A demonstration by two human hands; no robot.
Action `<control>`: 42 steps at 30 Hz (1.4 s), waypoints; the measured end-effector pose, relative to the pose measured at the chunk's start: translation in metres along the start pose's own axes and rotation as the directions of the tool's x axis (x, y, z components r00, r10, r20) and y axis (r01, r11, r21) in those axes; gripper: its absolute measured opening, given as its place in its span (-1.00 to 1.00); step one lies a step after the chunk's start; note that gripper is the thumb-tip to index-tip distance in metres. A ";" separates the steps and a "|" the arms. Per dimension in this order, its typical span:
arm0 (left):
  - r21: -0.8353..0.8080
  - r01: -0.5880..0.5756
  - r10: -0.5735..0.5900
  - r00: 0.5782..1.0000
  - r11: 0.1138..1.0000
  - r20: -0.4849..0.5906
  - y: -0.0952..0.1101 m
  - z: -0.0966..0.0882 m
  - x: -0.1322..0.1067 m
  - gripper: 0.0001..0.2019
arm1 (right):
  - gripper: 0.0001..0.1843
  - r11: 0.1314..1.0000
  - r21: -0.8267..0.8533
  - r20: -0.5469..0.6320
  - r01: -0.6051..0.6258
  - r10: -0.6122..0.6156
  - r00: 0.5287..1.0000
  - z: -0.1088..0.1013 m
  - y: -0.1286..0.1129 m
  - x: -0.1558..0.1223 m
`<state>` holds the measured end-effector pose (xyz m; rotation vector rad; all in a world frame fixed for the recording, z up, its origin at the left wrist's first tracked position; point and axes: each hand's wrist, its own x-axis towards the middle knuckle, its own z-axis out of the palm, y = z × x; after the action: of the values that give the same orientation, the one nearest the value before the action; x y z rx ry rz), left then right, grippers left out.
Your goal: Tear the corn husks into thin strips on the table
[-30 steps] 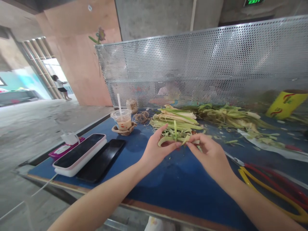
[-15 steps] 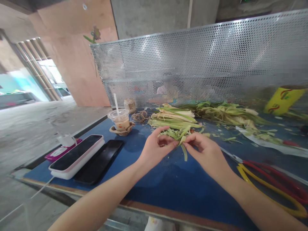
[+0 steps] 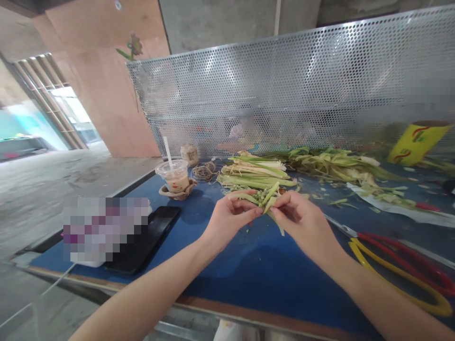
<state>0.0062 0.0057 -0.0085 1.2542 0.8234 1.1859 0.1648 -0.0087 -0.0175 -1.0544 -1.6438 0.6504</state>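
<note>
Pinching green leaf strips (image 3: 272,192) with left hand (image 3: 227,218) and right hand (image 3: 298,213), in a nearly closed grip each, above the table (image 3: 256,279), left of scissors (image 3: 368,238).

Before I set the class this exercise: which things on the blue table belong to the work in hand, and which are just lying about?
Likely part of the work:
green strip, pinched by left hand and right hand
stalk pile
leaf heap
perhaps the scissors, not in hand

Probably just lying about:
drink cup
black phone
</note>
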 end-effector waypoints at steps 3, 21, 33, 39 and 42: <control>-0.092 0.125 -0.123 0.992 0.988 0.028 -0.003 0.000 0.000 -0.73 | -0.91 0.999 0.012 -0.003 -0.052 0.052 0.999 0.000 -0.001 0.001; 0.130 -0.026 0.020 0.999 0.991 0.049 -0.010 -0.003 0.004 -0.79 | -0.84 0.971 0.184 0.125 -0.155 0.134 0.983 0.004 0.002 0.002; -0.138 0.280 -0.279 0.960 0.950 0.028 0.001 -0.008 0.008 -0.84 | -0.87 0.996 0.024 0.110 0.086 -0.088 0.990 -0.004 -0.003 0.001; -0.137 0.301 -0.295 0.953 0.944 0.063 -0.001 -0.005 0.006 -0.86 | -0.88 0.930 -0.233 0.097 0.286 -0.270 0.958 -0.005 -0.006 0.000; -0.132 0.318 -0.311 0.948 0.939 0.075 -0.002 -0.004 0.005 -0.85 | -0.88 0.911 -0.291 0.110 0.292 -0.272 0.956 -0.004 -0.005 0.001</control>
<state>0.0043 0.0121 -0.0106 0.9893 0.8487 0.9312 0.1669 -0.0106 -0.0116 -0.9887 -1.9530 0.2460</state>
